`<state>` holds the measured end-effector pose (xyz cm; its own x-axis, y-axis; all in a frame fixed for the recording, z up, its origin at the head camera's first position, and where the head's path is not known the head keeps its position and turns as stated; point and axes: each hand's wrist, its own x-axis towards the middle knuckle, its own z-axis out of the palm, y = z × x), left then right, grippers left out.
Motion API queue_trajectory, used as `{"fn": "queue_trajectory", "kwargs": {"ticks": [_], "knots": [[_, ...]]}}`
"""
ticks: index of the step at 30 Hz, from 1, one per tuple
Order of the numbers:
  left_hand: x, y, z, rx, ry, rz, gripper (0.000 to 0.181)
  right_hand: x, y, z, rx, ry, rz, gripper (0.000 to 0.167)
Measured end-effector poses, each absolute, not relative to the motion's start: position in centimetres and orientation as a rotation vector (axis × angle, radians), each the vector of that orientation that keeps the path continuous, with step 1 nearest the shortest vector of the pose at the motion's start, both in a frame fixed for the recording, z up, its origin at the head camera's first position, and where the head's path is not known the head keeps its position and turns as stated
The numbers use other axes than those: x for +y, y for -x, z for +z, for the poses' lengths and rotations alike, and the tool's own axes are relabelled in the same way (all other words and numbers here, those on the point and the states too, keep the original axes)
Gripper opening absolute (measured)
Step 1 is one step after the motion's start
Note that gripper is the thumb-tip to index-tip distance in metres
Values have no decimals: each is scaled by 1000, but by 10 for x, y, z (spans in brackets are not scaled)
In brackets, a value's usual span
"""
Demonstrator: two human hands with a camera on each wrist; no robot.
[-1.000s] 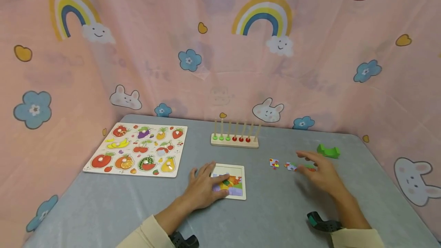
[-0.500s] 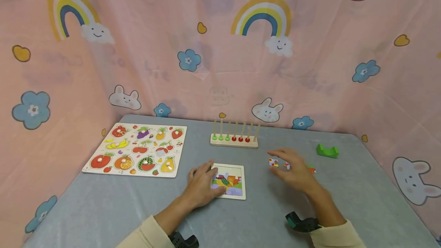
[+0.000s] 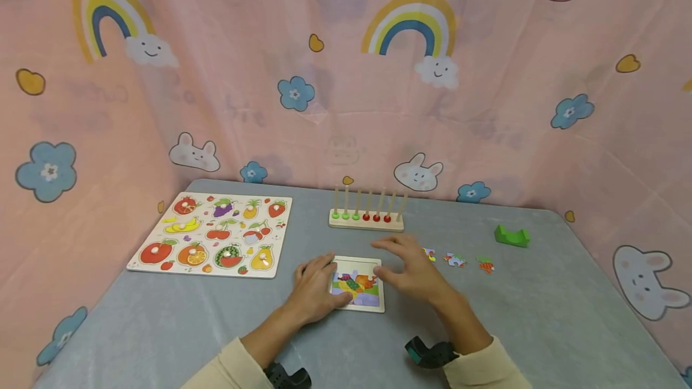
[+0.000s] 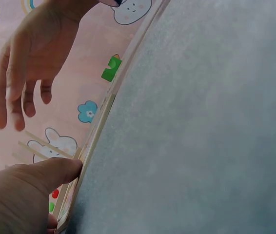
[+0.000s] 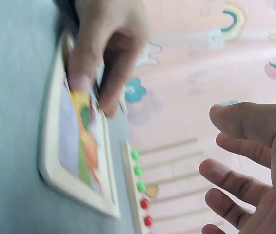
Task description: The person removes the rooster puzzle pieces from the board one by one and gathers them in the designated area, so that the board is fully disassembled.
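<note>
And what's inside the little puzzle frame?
Joined picture pieces lie inside the puzzle frame; a pale strip beyond them shows none. The left hand covers part of the left edge; underneath is hidden.

Read no text, label, brand or number in any view: none legible. On the pink fabric backdrop [image 3: 497,65], in the head view, note faint letter-like marks [image 3: 239,111] to the lower left of the central blue flower print [image 3: 295,93]; too washed-out to decipher. Below the left rainbow print [image 3: 112,0], note similar pale traces [image 3: 105,93], likewise unreadable.
</note>
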<state>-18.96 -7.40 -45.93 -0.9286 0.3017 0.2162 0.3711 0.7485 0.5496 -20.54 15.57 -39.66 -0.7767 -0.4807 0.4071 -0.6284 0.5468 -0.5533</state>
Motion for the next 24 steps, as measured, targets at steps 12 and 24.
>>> {"fn": "queue_trajectory", "kwargs": {"ticks": [12, 24], "knots": [[-75, 189, -459, -2837, 555, -908, 75, 120, 210, -429, -2585, -984, 1090, 41], [-75, 188, -457, -2840, 557, -874, 72, 111, 213, -454, -2677, -946, 953, 39]]}}
